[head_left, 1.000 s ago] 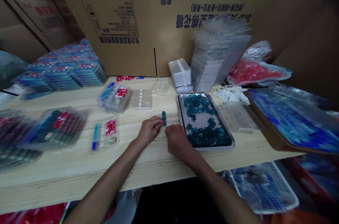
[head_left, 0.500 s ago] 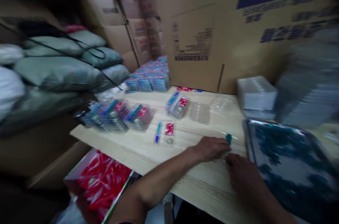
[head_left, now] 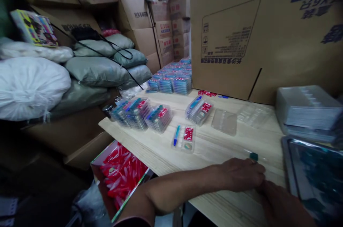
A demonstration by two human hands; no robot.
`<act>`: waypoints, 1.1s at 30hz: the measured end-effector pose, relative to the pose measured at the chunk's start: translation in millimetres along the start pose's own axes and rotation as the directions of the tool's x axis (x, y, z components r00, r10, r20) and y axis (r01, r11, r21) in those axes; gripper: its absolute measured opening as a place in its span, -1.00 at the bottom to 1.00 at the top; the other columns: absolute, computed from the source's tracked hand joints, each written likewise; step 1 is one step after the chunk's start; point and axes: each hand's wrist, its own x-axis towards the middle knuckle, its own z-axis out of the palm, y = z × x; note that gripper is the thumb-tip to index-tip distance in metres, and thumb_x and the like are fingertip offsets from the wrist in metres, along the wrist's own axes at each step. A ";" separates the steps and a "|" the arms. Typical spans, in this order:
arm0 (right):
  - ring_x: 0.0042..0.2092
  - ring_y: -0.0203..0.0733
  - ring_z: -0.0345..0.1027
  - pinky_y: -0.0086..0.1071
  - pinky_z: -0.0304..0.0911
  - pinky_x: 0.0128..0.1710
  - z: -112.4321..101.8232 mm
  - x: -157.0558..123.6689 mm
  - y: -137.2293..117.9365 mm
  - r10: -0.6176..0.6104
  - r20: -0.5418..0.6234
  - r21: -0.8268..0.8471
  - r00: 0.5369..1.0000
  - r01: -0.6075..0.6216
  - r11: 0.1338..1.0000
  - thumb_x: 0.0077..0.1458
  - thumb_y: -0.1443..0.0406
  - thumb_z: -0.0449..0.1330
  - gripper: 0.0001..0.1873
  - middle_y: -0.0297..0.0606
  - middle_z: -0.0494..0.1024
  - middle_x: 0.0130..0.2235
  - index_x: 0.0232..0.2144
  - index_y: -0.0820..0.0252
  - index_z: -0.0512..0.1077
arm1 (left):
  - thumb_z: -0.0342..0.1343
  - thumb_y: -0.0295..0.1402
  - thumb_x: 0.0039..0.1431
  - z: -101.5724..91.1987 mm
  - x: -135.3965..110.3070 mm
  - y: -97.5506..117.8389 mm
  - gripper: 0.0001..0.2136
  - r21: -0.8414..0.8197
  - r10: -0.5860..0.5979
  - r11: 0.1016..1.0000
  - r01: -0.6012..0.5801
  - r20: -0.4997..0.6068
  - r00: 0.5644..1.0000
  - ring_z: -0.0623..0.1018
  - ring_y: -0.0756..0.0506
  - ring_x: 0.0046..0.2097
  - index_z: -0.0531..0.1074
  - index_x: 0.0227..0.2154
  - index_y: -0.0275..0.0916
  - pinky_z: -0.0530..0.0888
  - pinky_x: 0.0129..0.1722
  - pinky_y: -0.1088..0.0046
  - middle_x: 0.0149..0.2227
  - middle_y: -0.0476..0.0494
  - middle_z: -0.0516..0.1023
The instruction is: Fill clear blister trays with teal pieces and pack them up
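At the right part of the wooden table, my left hand (head_left: 242, 174) bends over a clear plastic case, its fingers closed on it. A small teal piece (head_left: 253, 156) shows at the case's far end, just beyond those fingers. My right hand (head_left: 281, 202) meets the left from the near right, fingers closed and partly dark; whatever they grip is hidden. Left of the hands lies a filled clear case (head_left: 183, 138) with a blue pen-like item, a red packet and a small round item. An unfilled clear tray (head_left: 224, 122) lies farther back.
Stacks of filled cases (head_left: 159, 118) line the table's left side, with another stack (head_left: 198, 110) mid-table. At right stand piled clear trays (head_left: 308, 109) and a metal tray (head_left: 291, 159) of teal pieces. A box of red packets (head_left: 122, 169) sits below the edge; a large carton (head_left: 227, 73) stands behind.
The view has swung left, so the table and hands sit farther right. My hands have drawn closer together, and the left now covers more of the clear case.
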 end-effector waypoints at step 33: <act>-0.32 -0.23 0.39 -0.38 0.26 -0.28 -66.7 0.6 -63.5 0.346 -0.437 0.560 0.830 -0.050 0.827 0.14 0.40 0.03 -0.91 -0.30 0.49 -0.32 -0.29 0.14 0.28 | 0.41 -0.35 -0.11 -21.2 -8.2 65.8 -0.68 -0.978 -0.747 -0.198 -0.067 0.106 0.657 0.57 0.04 -0.30 0.60 -0.23 -0.29 0.45 -0.18 0.55 -0.31 -0.10 0.66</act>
